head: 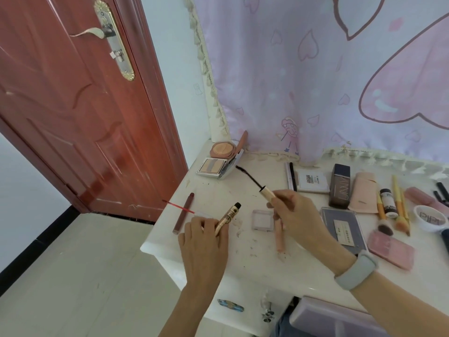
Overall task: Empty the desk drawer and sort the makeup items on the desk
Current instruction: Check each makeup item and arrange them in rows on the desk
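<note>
White desk top [255,268], cosmetics scattered. Your left hand [202,242] grips beige printed mascara tube [227,218]; your right hand [295,211] pinches beige-handled black mascara wand [255,182], raised above desk. Both light, rigid, likely slick. Hold wand by handle; bristles probably smear.

We read "UNNY" in pale letters running up the dark bottle [340,186], and "PIPL" on the round white lid [430,218]. The mascara tube [227,218] and the pale palette [312,181] carry print too small for us to read.
</note>
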The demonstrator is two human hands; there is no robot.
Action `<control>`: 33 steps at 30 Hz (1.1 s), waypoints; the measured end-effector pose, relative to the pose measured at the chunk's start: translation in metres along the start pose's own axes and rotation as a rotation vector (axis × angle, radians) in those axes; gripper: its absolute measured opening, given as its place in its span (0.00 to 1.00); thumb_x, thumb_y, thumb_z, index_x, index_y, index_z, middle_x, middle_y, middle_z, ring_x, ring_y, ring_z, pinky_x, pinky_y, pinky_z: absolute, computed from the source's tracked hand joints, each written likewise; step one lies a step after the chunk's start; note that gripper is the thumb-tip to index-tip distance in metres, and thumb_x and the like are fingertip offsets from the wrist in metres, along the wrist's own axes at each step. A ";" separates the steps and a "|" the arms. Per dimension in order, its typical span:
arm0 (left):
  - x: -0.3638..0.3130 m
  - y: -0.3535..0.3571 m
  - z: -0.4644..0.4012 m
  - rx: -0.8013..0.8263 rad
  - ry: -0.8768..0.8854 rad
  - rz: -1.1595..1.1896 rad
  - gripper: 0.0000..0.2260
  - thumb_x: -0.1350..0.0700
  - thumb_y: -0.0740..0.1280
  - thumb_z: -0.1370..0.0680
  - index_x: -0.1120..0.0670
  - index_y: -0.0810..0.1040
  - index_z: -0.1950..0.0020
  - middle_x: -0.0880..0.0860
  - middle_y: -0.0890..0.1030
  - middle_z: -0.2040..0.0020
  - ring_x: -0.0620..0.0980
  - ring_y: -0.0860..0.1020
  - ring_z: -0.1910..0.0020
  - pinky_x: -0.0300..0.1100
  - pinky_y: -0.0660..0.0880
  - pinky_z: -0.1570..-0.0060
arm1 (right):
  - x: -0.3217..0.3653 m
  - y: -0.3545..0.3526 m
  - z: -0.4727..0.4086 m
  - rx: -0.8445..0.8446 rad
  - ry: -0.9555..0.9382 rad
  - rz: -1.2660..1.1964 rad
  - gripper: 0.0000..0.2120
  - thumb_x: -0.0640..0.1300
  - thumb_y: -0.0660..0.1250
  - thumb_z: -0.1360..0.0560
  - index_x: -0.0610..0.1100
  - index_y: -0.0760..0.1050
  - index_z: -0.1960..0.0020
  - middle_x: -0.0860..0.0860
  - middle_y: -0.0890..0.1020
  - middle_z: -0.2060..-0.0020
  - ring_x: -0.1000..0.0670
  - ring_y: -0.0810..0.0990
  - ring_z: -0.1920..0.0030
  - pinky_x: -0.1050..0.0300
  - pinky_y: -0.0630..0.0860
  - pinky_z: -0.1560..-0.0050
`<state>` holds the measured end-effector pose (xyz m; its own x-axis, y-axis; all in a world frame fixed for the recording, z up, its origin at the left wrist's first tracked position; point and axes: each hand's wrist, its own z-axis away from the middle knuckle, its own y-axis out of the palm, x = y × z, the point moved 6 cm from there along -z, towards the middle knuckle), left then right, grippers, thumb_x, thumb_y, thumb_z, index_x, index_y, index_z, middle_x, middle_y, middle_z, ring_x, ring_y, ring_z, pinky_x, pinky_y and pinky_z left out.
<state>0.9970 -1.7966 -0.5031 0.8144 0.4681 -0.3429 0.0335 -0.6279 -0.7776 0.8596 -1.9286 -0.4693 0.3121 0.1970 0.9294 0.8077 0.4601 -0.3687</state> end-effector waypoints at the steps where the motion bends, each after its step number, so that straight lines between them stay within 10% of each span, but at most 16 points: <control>1: 0.001 0.001 0.001 -0.003 -0.009 -0.007 0.14 0.46 0.58 0.26 0.53 0.78 0.60 0.51 0.75 0.62 0.51 0.73 0.65 0.42 0.66 0.64 | 0.000 0.005 0.003 0.022 -0.028 0.099 0.08 0.44 0.60 0.22 0.47 0.73 0.44 0.56 0.79 0.60 0.55 0.76 0.64 0.70 0.71 0.69; 6: 0.006 0.010 0.004 0.000 -0.089 0.091 0.09 0.54 0.75 0.31 0.55 0.80 0.55 0.52 0.76 0.62 0.53 0.75 0.64 0.44 0.64 0.59 | -0.001 0.026 0.012 -0.017 -0.209 0.506 0.10 0.50 0.60 0.22 0.48 0.75 0.45 0.58 0.72 0.56 0.57 0.71 0.58 0.63 0.65 0.56; 14: 0.012 0.007 0.011 -0.014 -0.095 0.179 0.07 0.53 0.67 0.31 0.54 0.77 0.55 0.49 0.78 0.61 0.51 0.75 0.61 0.44 0.62 0.56 | -0.003 0.054 0.025 -0.129 -0.437 0.900 0.11 0.53 0.57 0.29 0.49 0.76 0.62 0.54 0.78 0.67 0.49 0.78 0.64 0.54 0.75 0.58; 33: 0.015 0.005 0.011 -0.061 -0.082 0.165 0.09 0.52 0.68 0.31 0.56 0.78 0.55 0.51 0.79 0.60 0.54 0.77 0.59 0.44 0.65 0.56 | 0.004 0.064 0.031 -0.034 -0.481 0.945 0.16 0.55 0.55 0.29 0.47 0.77 0.56 0.51 0.79 0.64 0.48 0.77 0.63 0.55 0.75 0.61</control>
<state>1.0033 -1.7857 -0.5180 0.7620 0.4034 -0.5067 -0.0591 -0.7358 -0.6746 0.8966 -1.8716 -0.4898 0.5956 0.7874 0.1589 0.3567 -0.0820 -0.9306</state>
